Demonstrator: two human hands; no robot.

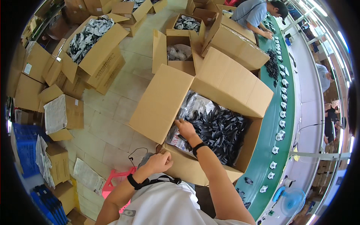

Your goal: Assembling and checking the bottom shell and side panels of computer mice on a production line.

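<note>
Right hand (185, 128) reaches into open cardboard box (210, 112), fingers closing on the plastic liner bag (195, 103) over black parts (221, 129). Left hand (159, 162) fisted near box's front edge, apparently empty. Step: accessing contents. Next needs the liner pulled clear.

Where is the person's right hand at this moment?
In the head view, near centre, the right hand reaches into the open cardboard box, touching its plastic liner beside small black parts.

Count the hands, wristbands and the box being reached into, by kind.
Person's own hands: 2, left hand closed near the box's front edge, right hand inside the box on the black parts
Black wristbands: 2, left, right
Open cardboard box in front: 1
Total: 5
</note>
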